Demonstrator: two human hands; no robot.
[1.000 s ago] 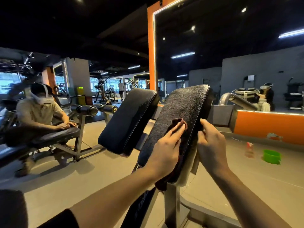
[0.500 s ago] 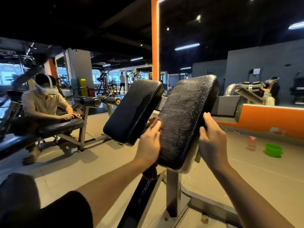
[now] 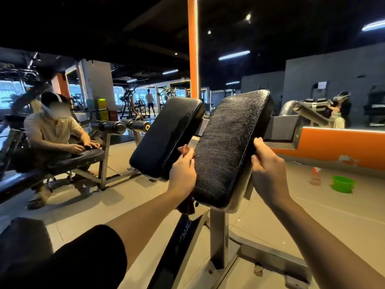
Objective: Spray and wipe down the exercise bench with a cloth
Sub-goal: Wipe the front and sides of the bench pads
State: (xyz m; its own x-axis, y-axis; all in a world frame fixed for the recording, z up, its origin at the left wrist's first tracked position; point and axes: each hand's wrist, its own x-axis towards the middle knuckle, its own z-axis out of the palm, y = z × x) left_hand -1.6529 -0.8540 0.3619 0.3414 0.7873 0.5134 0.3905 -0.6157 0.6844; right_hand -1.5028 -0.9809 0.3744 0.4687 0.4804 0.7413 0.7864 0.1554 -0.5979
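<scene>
The exercise bench has two tilted black pads on a grey steel frame (image 3: 217,236): a right pad (image 3: 227,147) and a left pad (image 3: 166,136). My left hand (image 3: 183,174) holds a dark reddish cloth (image 3: 184,150) against the left edge of the right pad, in the gap between the pads. Part of the cloth hangs below my hand. My right hand (image 3: 267,170) grips the right edge of the same pad, fingers curled behind it. A spray bottle (image 3: 315,176) stands on the floor at the right.
A green basin (image 3: 342,183) sits on the floor beside the spray bottle, near the orange wall base. A seated person (image 3: 56,132) leans over another bench (image 3: 83,157) at the left. A large mirror fills the wall ahead.
My left hand carried the cloth from the face of the right pad leftward to its left edge. My right hand slid slightly lower along the right edge. The view dipped.
</scene>
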